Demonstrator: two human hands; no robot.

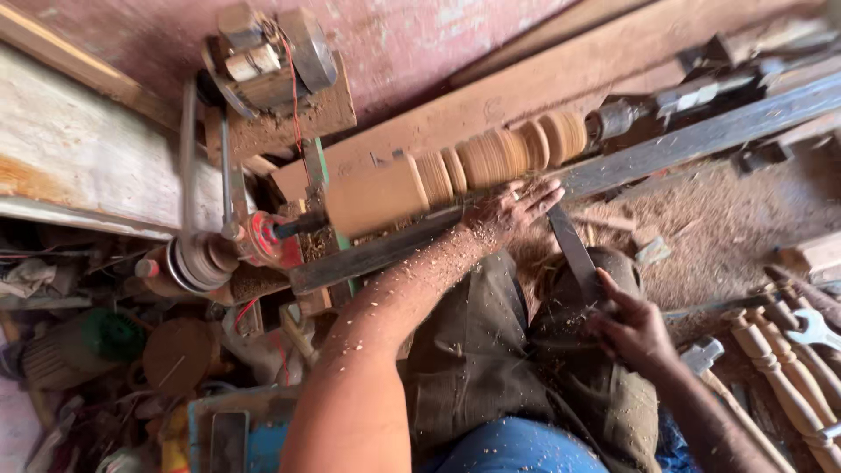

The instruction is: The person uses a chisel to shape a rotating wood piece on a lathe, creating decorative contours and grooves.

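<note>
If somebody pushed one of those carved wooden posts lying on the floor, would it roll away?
The carved wooden posts look round with beads and grooves, so one would probably roll, though wobbly. They lie packed side by side amid the sawdust, which likely stops them soon. Solid wood: likely stiff and fairly heavy.

Woodturning workshop. Belt-driven wood lathe on a steel bed rail, electric motor mounted on a board above it, half-turned spindle blank between centres. Sawdust and shavings over the floor, finished turned balusters stacked at right, a spanner, scrap clutter at left.
</note>
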